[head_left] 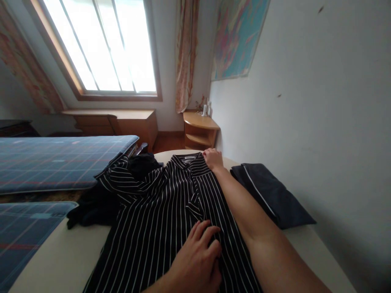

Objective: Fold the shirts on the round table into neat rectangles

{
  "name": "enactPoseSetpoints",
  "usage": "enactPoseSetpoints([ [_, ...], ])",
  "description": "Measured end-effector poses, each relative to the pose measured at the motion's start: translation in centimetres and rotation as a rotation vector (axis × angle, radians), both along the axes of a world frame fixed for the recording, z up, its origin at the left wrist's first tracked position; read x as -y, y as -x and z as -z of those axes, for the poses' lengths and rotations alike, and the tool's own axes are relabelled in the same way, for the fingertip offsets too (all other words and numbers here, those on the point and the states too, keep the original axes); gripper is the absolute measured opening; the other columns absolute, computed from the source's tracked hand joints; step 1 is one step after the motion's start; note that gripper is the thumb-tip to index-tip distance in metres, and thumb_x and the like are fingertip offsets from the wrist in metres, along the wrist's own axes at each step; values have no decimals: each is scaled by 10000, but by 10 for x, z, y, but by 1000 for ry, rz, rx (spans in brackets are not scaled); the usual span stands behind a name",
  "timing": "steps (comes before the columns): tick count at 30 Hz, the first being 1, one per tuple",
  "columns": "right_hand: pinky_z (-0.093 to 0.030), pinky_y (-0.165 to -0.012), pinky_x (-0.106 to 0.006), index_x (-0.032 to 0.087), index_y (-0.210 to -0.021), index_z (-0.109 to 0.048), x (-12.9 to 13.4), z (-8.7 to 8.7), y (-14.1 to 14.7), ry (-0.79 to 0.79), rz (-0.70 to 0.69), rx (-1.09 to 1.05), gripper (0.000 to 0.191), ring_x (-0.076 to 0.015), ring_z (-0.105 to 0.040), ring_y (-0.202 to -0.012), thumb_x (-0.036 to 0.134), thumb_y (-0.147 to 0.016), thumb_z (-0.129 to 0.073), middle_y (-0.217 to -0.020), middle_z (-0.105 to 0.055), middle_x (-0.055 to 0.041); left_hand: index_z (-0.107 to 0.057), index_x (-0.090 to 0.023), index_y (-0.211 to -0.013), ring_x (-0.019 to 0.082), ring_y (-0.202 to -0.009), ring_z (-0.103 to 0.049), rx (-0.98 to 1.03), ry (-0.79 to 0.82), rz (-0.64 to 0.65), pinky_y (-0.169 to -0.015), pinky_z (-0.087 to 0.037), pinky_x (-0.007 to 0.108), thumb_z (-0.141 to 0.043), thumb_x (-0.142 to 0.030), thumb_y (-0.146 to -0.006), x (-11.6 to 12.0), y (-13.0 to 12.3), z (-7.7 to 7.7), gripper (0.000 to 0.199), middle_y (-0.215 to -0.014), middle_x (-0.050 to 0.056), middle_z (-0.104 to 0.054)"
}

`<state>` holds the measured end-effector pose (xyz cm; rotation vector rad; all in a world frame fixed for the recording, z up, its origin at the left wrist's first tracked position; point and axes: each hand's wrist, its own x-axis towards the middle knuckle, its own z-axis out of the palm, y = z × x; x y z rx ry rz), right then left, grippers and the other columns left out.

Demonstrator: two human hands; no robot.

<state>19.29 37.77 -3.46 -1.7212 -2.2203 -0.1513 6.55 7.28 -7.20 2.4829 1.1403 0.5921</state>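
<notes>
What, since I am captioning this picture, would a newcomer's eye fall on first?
Probably the bright, wood-framed window at upper left, then the black, white-striped collared shirt spread over the pale table. The bare left hand lies over its front; the bare right hand is at the shoulder beside its collar.

The shirt was black with thin white stripes. The worktop was plain cream, and the folded garment was dark navy with one pale line. The heaped clothes looked black. Both mattresses were blue, checked with paler lines and some red ones. Orange-pink curtains had a mottled pattern, too blurred to make out. The poster mixed turquoise with pink patches. Brown coloured the window frame, orange-brown the corner shelf, and greyish white the wall.
</notes>
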Motion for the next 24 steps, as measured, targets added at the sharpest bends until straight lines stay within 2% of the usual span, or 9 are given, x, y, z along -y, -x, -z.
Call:
enactPoseSetpoints([
  [4,-410,-973,-381,229,-1238,-649,3,4,0,70,22,5,309,-273,-541,-1162,348,-987,-513,-1280,-635,-107,-577,-209,-959,325,-1420,-343,13,-5,-1,-1198,-300,582,-568,-98,-693,0,-1,-3,288,-1437,67,-524],
  [7,-396,-1017,-379,214,-1349,-566,10,3,3,62,46,-4,382,-276,-500,-1239,344,-1009,-450,-1372,-577,-123,-574,-202,-954,322,-1416,-350,12,-5,-10,-1198,-307,566,-562,-96,-706,2,-1,-8,270,-1429,83,-525],
  [12,-407,-1024,-392,114,-1300,-596,29,-1,14,141,72,2,423,-296,-522,-1249,330,-1022,-361,-1345,-588,-202,-575,-183,-972,315,-1416,-354,-4,6,-21,-1203,-307,546,-549,-100,-783,5,0,-17,208,-1434,99,-511],
  [15,-401,-1051,-384,126,-1300,-618,44,2,20,257,2,25,469,-287,-531,-1276,429,-1011,-407,-1347,-614,-183,-569,-185,-1023,291,-1402,-376,-8,-26,-12,-1204,-311,546,-506,-113,-878,6,1,-19,173,-1420,94,-521],
  [17,-332,-1124,-400,144,-1377,-570,58,3,24,306,-58,38,542,-288,-435,-1386,503,-1004,-406,-1472,-527,-155,-561,-190,-1043,282,-1401,-380,-12,-51,-3,-1201,-318,548,-482,-122,-919,5,2,-19,162,-1411,91,-525],
  [20,-214,-1189,-470,136,-1498,-436,85,3,27,321,-88,39,639,-324,-253,-1493,539,-1023,-297,-1613,-320,-147,-554,-192,-1033,286,-1405,-373,-17,-74,3,-1191,-336,556,-475,-122,-937,5,2,-19,143,-1408,91,-523],
  [24,-165,-1196,-509,179,-1550,-358,117,9,27,402,-98,25,662,-346,-178,-1515,558,-1025,-220,-1642,-251,-136,-549,-190,-1042,274,-1401,-381,-23,-94,2,-1186,-353,543,-456,-119,-952,5,1,-19,147,-1392,93,-525],
])
